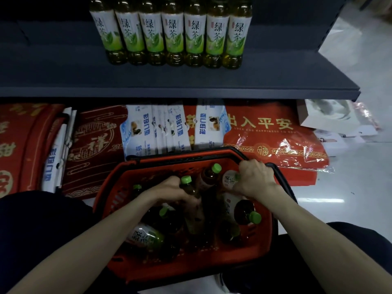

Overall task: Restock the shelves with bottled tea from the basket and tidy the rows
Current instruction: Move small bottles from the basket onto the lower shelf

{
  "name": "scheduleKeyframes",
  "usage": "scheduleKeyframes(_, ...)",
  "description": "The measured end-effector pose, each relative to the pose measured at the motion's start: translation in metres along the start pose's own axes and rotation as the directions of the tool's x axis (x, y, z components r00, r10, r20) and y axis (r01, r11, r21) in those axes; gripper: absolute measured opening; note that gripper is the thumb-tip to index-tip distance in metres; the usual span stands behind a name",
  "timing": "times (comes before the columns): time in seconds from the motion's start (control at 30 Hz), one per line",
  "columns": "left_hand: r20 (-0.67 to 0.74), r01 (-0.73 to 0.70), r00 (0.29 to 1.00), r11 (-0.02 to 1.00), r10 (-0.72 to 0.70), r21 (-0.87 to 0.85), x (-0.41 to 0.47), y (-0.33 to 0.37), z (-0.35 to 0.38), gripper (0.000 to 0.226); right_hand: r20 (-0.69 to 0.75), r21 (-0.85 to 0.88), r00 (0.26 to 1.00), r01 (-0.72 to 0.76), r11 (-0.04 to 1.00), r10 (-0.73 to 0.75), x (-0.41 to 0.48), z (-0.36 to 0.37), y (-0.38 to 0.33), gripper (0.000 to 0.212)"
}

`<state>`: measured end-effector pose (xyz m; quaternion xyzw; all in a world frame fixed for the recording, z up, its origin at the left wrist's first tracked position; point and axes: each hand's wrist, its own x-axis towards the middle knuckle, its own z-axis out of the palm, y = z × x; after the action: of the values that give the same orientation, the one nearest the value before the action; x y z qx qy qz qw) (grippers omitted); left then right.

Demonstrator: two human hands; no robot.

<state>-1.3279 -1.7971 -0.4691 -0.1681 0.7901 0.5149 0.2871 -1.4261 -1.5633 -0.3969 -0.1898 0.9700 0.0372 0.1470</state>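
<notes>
A red plastic basket [110, 187] rests in front of me, holding several green-capped bottles of tea lying at all angles. My left hand [171, 190] is down inside it, fingers closed around the neck of one tea bottle [188, 185]. At the basket's far right corner my right hand [254, 179] grips another tea bottle [230, 179] with a white label. Higher up, a row of several upright green tea bottles [171, 32] stands on the dark grey shelf [191, 81], labels facing me.
Under the shelf lie red doormats [271, 132] in plastic wrap and white-and-blue packets [157, 128]. A white box [326, 113] sits at the right on the pale floor. The shelf holds no bottles left of the row. My dark trouser legs frame the basket.
</notes>
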Motion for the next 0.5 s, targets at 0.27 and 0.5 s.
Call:
scheduleKeyframes(0.27, -0.096, -0.127, 0.99, 0.958, 0.105, -0.257, -0.018, 0.037, -0.013, 0.034, 0.001, 0.447, 0.993, -0.103, 0.889, 0.115, -0.013, -0.023, 0.041, 0.043)
scheduleKeyframes(0.5, -0.155, -0.24, 0.971, 0.773, 0.183, -0.587, -0.022, 0.066, -0.019, 0.052, -0.095, 0.792, 0.994, 0.042, 0.609, 0.056, -0.025, -0.04, 0.038, 0.031)
